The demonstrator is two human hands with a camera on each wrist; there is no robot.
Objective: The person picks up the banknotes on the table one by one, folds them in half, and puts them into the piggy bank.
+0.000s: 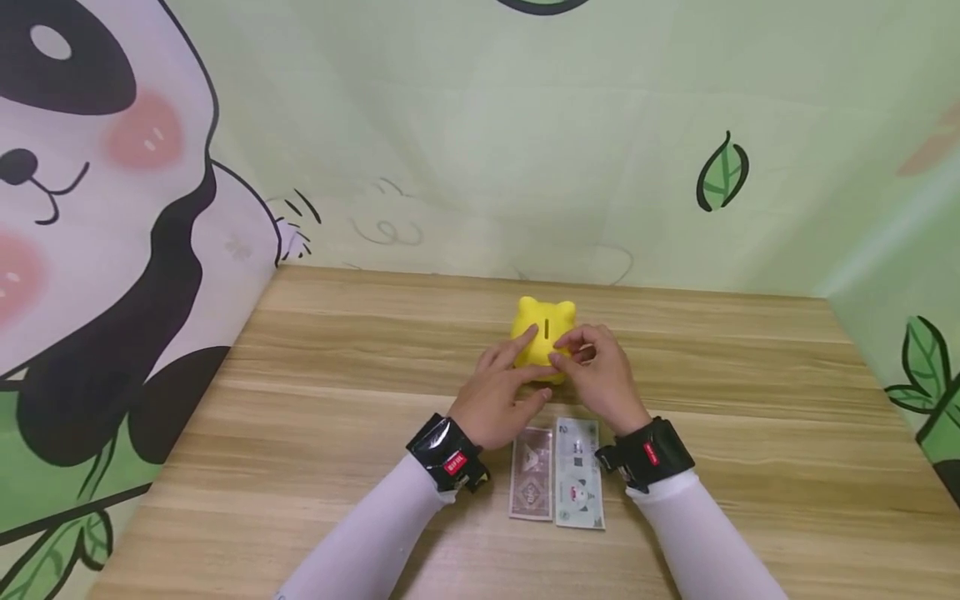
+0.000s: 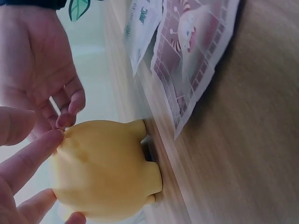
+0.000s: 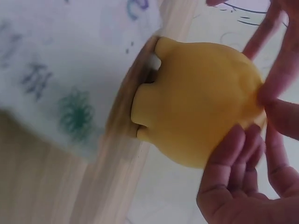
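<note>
A yellow piggy bank [image 1: 545, 312] with two rounded ears and a dark slot in its top stands on the wooden table. My left hand [image 1: 491, 404] reaches over its near left side, fingers straight and spread, with fingertips against the bank. On the near right, my right hand [image 1: 603, 375] has bent fingers, its thumb and index tips close together at the bank's surface. I cannot tell whether they pinch anything. Both wrist views show the bank's rounded body [image 2: 103, 172] and stubby feet [image 3: 142, 105].
Two play banknotes lie side by side near the hands, a pinkish one [image 1: 531, 492] and a pale green one [image 1: 579, 492]. The wooden table [image 1: 337, 333] meets a printed fabric backdrop [image 1: 465, 167] behind. A large panda print [image 1: 172, 275] is on the left.
</note>
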